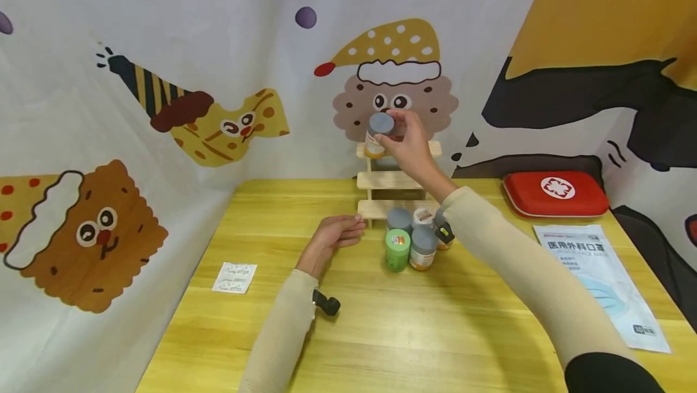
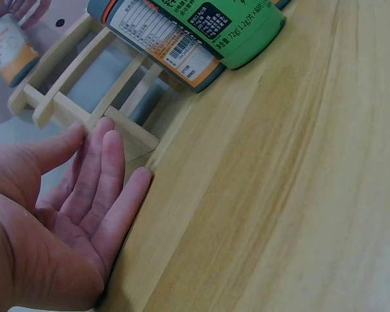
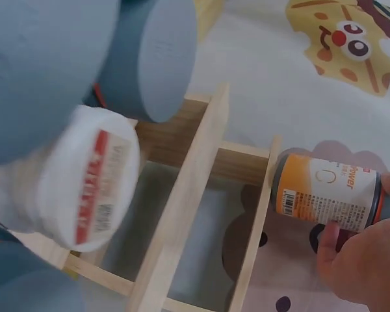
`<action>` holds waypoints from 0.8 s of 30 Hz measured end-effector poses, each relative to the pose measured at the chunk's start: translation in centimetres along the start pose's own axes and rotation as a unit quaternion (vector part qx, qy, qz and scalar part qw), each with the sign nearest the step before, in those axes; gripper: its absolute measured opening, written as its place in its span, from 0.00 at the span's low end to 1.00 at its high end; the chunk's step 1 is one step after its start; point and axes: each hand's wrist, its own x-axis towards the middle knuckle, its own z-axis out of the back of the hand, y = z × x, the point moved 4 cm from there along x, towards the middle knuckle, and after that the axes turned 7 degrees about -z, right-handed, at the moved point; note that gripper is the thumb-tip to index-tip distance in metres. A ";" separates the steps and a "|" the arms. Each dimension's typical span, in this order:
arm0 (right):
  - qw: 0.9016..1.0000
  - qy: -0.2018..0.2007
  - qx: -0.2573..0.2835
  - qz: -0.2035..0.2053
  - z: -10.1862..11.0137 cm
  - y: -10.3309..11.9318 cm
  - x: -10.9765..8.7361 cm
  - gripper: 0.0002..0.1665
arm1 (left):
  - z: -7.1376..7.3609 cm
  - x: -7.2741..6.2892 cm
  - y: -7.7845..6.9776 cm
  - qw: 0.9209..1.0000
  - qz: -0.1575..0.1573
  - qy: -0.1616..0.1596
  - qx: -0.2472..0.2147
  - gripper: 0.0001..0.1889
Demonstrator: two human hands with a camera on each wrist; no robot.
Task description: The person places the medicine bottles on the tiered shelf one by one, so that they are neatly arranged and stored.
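My right hand (image 1: 412, 144) holds a grey-capped supplement bottle (image 3: 322, 188) with a white and orange label, gripping it near the cap. The bottle is upright at the left end of the top tier of a small wooden step rack (image 1: 389, 180); in the right wrist view its base is right at the top board. My left hand (image 2: 71, 221) stands on its edge on the table, its extended fingertips at the rack's lower left end. In front of the rack cluster a green bottle (image 1: 398, 251), a white-lidded bottle (image 3: 97, 182) and several grey-capped bottles (image 1: 423, 248).
A red first-aid case (image 1: 555, 193) lies at the back right, with a face mask packet (image 1: 604, 287) in front of it. On the left of the table (image 1: 381, 344) is a small white packet (image 1: 235, 277). A printed cloth (image 1: 261, 18) hangs behind the rack.
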 end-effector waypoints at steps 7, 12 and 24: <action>0.999 0.000 -0.029 -0.017 -0.8 0.3 1.5 0.32 | 0.3 -0.2 0.0 1.000 -0.007 -0.002 0.005 0.20; 0.999 0.003 -0.039 -0.025 -1.0 0.3 2.0 0.34 | 0.2 -0.3 0.0 1.000 -0.008 0.002 0.014 0.19; 0.998 -0.004 -0.051 -0.024 -1.1 -0.3 1.8 0.32 | -0.1 -0.3 -0.1 1.000 -0.011 0.005 0.017 0.19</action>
